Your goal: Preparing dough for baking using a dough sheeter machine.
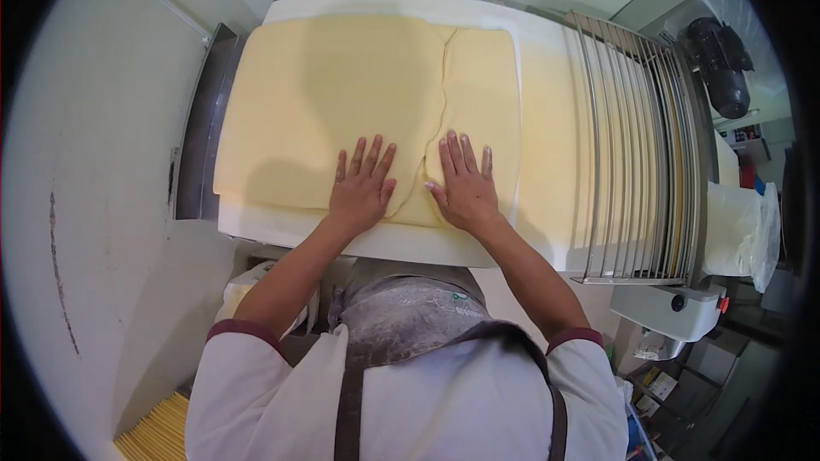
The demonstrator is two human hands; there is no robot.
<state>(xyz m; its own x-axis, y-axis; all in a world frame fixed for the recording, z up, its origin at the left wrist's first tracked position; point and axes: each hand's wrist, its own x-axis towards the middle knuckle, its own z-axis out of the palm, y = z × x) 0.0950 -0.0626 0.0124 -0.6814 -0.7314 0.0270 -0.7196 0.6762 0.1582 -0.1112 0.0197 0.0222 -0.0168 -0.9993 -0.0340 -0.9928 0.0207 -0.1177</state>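
Observation:
A wide, pale yellow sheet of dough (282, 111) lies on a white conveyor belt (547, 60). Its right part is a folded flap (483, 77), and a wavy seam runs from the far edge down to the near edge where the two parts meet. My left hand (363, 183) rests flat on the dough just left of the seam, fingers spread. On the flap, right of the seam, my right hand (465, 183) lies flat with its thumb pointing to the seam. Neither hand holds anything.
To the right, a metal wire guard (598, 154) stands over the belt, with a black motor (722, 64) beyond it. A metal tray (205, 137) edges the belt's left end, near a wall. Below right sits a grey machine housing (670, 312) with a red knob.

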